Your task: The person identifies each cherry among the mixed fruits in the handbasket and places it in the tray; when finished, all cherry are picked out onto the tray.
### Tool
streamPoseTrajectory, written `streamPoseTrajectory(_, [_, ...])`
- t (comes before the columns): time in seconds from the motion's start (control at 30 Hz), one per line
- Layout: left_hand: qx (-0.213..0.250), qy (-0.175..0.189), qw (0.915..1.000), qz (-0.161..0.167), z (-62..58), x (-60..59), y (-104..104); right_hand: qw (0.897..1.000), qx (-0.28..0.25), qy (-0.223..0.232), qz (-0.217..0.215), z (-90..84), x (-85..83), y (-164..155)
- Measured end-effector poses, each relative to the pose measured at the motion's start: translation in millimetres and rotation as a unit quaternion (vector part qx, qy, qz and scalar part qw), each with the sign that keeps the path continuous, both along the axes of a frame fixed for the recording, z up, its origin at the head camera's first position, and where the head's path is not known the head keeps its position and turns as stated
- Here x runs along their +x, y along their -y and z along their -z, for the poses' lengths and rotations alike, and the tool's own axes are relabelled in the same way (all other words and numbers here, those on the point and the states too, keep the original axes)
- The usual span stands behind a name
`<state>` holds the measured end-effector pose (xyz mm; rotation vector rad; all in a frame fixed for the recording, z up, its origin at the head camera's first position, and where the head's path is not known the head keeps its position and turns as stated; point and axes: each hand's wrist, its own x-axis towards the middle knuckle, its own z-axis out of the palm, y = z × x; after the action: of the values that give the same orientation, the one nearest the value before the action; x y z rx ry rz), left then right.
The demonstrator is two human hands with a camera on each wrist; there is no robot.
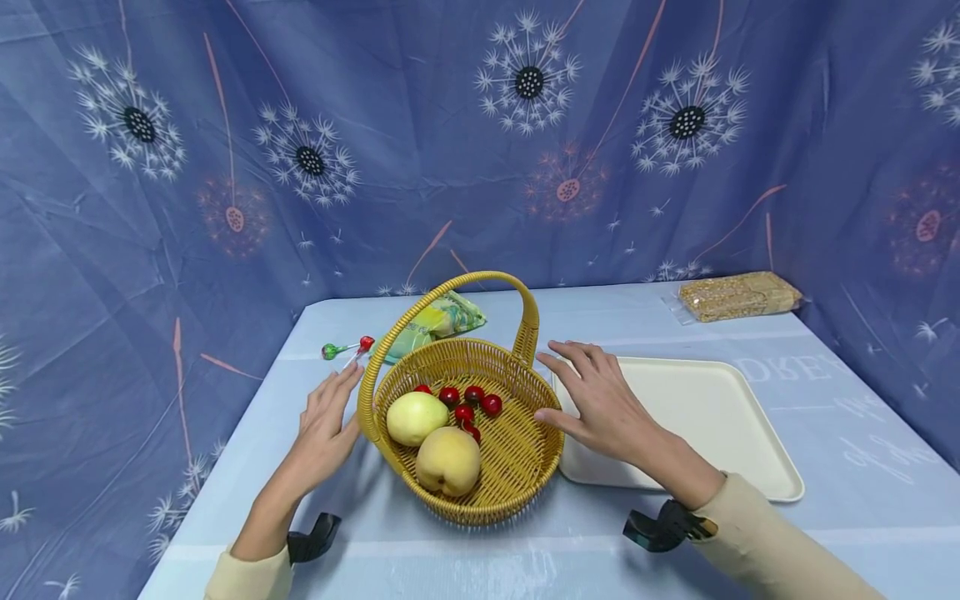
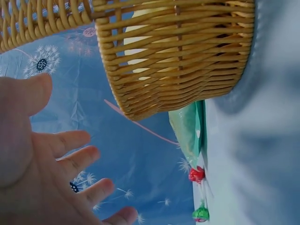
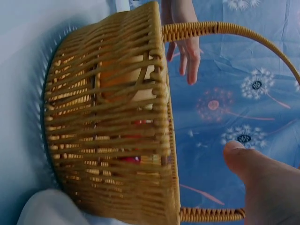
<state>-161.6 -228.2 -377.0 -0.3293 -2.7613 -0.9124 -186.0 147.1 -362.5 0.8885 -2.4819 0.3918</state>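
Observation:
A woven wicker basket [image 1: 480,510] with a tall arched handle stands mid-table. Inside are a pale yellow-green fruit [image 1: 416,418], a peach [image 1: 448,462] and several dark red cherries [image 1: 474,394]. My left hand [image 1: 324,429] is at the basket's left side, fingers extended and apart; the left wrist view shows a gap between it and the weave [image 2: 178,61]. On the other side, my right hand [image 1: 600,400] hovers by the rim with fingers spread and thumb reaching over the edge. Neither hand grips anything.
A cream tray [image 1: 720,425] lies right of the basket, partly behind my right hand. Behind the basket is a green-and-yellow packet [image 1: 450,315]. Red [image 1: 366,342] and green lollipops [image 1: 330,352] lie back left. A clear-wrapped golden-brown package [image 1: 738,296] sits back right, near the curtain.

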Motion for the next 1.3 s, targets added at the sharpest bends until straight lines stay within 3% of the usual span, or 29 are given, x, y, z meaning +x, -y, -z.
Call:
streamPoseTrajectory(0.5, [0.053,-0.016,0.9967,0.059,15.2,9.1,2.6,0.996,-0.019,0.057,-0.066,-2.2,-7.5,22.7])
streamPoseTrajectory(0.77, [0.067,-0.011,0.9952,0.070,20.0,14.9,1.2,0.991,-0.023,0.101,-0.089,-1.9,-14.4,31.7])
streamPoseTrajectory(1.07, [0.077,-0.016,0.9944,0.071,20.5,15.8,-0.4,0.986,-0.019,0.123,-0.108,-4.7,-24.1,40.4])
streamPoseTrajectory(1.3, [0.078,-0.027,0.9933,0.080,25.2,12.6,0.4,0.979,-0.007,0.169,-0.110,-6.5,-31.7,49.1])
